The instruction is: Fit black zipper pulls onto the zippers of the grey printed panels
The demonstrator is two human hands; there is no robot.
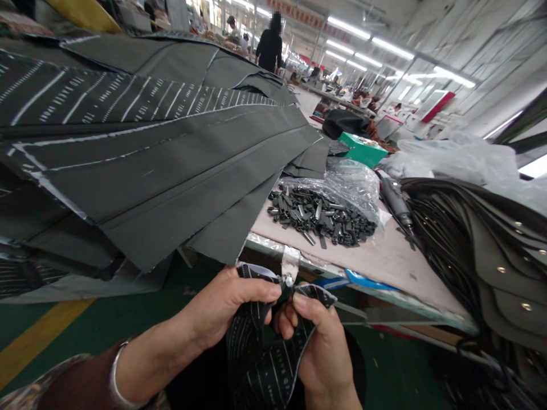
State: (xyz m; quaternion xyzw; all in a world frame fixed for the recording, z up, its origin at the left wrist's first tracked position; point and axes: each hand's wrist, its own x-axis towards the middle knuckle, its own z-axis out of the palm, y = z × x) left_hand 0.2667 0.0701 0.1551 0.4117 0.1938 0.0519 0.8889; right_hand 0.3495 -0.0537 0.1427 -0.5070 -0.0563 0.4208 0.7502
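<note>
My left hand (239,302) pinches one edge of a black printed fabric piece (273,364) with white lines and lettering. Thumb and fingers of my right hand (318,330) are closed on another part of the same fabric, a short gap to the right. Between the two hands, at the table edge, is a small whitish knob-like thing (289,281); whether the fabric touches it cannot be made out. The fabric hangs in a loop below both hands. Beyond them, a pile of small dark metal and leather-like parts (325,216) lies on the table beside clear plastic.
Large dark grey panels (179,182) are stacked at the left, reaching the table edge. The table (410,273) also bears a green box (363,149), a grey tool (395,199) and dark straps with metal studs (482,245). A person (270,48) stands far back.
</note>
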